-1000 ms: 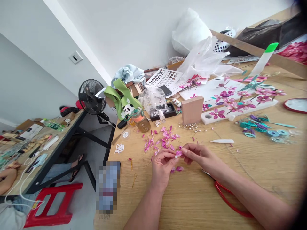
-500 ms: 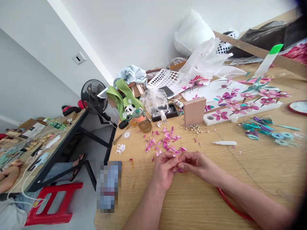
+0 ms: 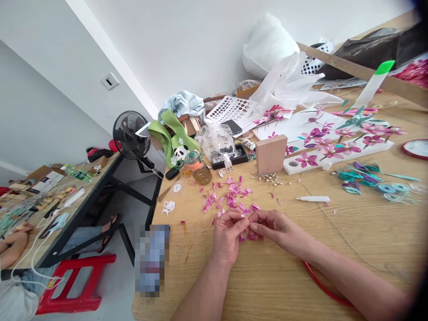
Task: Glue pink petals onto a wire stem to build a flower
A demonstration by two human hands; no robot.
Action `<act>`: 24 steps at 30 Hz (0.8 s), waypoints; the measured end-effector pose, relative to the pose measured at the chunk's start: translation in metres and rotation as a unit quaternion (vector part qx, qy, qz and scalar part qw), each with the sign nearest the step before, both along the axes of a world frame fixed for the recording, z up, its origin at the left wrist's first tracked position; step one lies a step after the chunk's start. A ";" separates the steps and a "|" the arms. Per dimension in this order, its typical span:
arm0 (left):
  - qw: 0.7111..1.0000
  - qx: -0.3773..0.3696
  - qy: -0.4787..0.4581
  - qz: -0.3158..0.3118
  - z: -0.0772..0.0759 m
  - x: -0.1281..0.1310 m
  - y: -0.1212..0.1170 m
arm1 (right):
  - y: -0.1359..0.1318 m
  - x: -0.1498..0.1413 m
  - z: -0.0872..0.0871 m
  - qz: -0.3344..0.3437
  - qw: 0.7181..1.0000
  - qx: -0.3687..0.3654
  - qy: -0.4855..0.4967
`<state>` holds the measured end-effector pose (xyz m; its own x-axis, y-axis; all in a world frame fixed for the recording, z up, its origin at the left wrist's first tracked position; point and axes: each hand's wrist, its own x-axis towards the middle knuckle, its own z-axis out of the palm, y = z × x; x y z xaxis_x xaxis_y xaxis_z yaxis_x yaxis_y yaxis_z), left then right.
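Note:
My left hand (image 3: 228, 236) is closed in a pinch, and a small white pearl bead (image 3: 242, 216) shows at its fingertips. Touching or almost touching it, my right hand (image 3: 280, 229) is pinched closed too; whatever it grips is too small to make out. Pink-purple petals (image 3: 251, 235) show just beneath and between the hands, and I cannot tell whether they are held or lie on the table. Beyond the fingertips, a loose scatter of pink petals (image 3: 234, 189) lies on the wooden table (image 3: 274, 285).
A wooden block (image 3: 271, 155) stands behind loose pearl beads. Finished pink flowers (image 3: 329, 151) stand in a white foam strip at right, near a white pen-like tube (image 3: 313, 199). A lidded drink jar (image 3: 199, 171) is at left. Another person's arm (image 3: 13, 247) rests at the neighbouring table.
My fingers have shifted slightly, with the right fingertips a little higher. More of the pink petals beneath the hands now shows.

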<state>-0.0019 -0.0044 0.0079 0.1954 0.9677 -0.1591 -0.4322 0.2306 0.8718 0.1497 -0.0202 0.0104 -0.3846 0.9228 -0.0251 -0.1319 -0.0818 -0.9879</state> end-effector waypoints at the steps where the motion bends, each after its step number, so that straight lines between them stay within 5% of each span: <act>1: 0.999 0.039 0.030 0.017 -0.001 -0.001 0.000 | 0.000 0.000 0.000 -0.006 1.000 0.002 -0.010; 9: 0.898 0.336 0.275 0.079 0.003 -0.006 -0.003 | 0.001 0.003 0.006 -0.073 0.997 -0.016 0.024; 17: 0.814 0.410 0.388 0.135 0.005 -0.007 -0.007 | -0.001 0.005 0.006 -0.087 0.989 -0.059 0.103; 24: 0.786 0.458 0.401 0.108 0.003 -0.005 -0.009 | 0.000 0.005 0.006 -0.071 0.991 -0.066 0.095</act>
<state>-0.0067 -0.0139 0.0110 0.2041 0.7445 0.6356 0.3989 -0.6562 0.6405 0.1549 -0.0206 0.0168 -0.2596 0.9616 -0.0886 -0.3343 -0.1756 -0.9259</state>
